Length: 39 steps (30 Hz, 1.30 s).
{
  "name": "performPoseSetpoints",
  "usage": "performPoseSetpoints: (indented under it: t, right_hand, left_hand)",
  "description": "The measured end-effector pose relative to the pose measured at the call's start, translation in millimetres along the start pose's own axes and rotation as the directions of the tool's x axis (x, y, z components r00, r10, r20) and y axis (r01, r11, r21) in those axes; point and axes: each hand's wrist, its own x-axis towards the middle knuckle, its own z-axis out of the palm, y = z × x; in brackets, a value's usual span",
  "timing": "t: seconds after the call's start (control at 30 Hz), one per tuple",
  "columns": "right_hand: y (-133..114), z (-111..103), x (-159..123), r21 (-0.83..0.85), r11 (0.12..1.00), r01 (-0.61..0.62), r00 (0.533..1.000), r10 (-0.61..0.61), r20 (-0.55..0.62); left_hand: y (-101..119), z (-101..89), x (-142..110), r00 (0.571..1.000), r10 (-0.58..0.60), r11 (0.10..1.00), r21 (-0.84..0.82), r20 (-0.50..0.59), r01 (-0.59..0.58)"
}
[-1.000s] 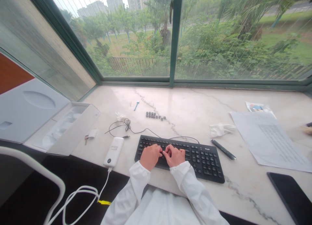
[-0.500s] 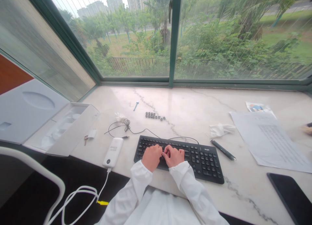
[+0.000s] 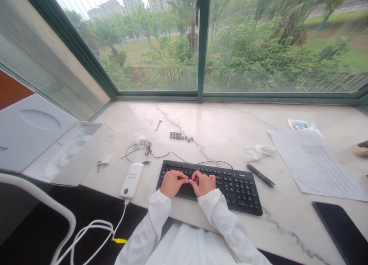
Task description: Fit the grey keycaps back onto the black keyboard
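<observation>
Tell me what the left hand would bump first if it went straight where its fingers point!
Probably the right hand; it faces the left hand over the keyboard, but whether they touch is unclear.

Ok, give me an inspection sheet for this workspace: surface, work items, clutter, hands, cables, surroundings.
Surface: pale, dark-veined countertop.
Work items: black keyboard; small dark keycap-like pieces grouped beyond it.
Clutter: white power bank and open box to the left; pen, paper and phone to the right.
Hands: left hand and right hand over the keyboard, fingers close together; anything pinched is too small to tell.
Cables: thin black cable, partly coiled; white cable at the power bank.
Surroundings: green-framed window; trees and fence outside.
</observation>
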Motion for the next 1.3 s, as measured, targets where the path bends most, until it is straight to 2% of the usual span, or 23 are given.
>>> performPoseSetpoints:
  t: [0.1,0.2,0.27,0.37,0.5,0.77,1.17,1.3]
  right_hand:
    - [-0.8,-0.1,0.3,-0.009,1.000,-0.007,1.000,0.007,-0.007]
    - [-1.6,-0.1,1.1,-0.028,0.999,-0.023,1.000,0.023,-0.003]
    - [-2.0,-0.2,2.2,-0.046,0.998,-0.030,1.000,0.030,0.002]
    - [-3.0,-0.5,3.9,-0.067,0.997,-0.033,0.999,0.034,0.015]
    - [-4.4,-0.9,5.4,-0.096,0.994,-0.046,0.998,0.048,0.028]
    - [-5.7,2.8,7.4,-0.155,0.986,-0.057,0.996,0.065,0.053]
    - [-9.0,6.0,6.9,-0.189,0.981,-0.038,0.999,0.045,0.031]
    - [-6.7,2.3,2.0,-0.127,0.992,-0.001,1.000,0.001,-0.004]
  left_hand:
    - [-1.1,2.2,-0.3,0.997,-0.069,0.998,-0.012,-0.038,0.069]
    - [1.7,1.5,3.4,0.987,-0.126,0.984,0.116,-0.096,0.137]
    - [4.5,-0.2,7.8,0.982,-0.173,0.962,0.202,-0.077,0.186]
    - [8.5,-2.4,14.2,0.976,-0.218,0.939,0.273,0.012,0.207]
    - [10.9,-1.5,17.3,0.976,-0.212,0.932,0.309,0.052,0.187]
    - [11.6,2.3,16.7,0.968,-0.246,0.922,0.322,0.059,0.214]
    - [10.3,6.6,13.8,0.968,-0.253,0.901,0.364,-0.005,0.237]
    - [12.5,3.7,7.1,0.968,-0.252,0.918,0.316,-0.009,0.242]
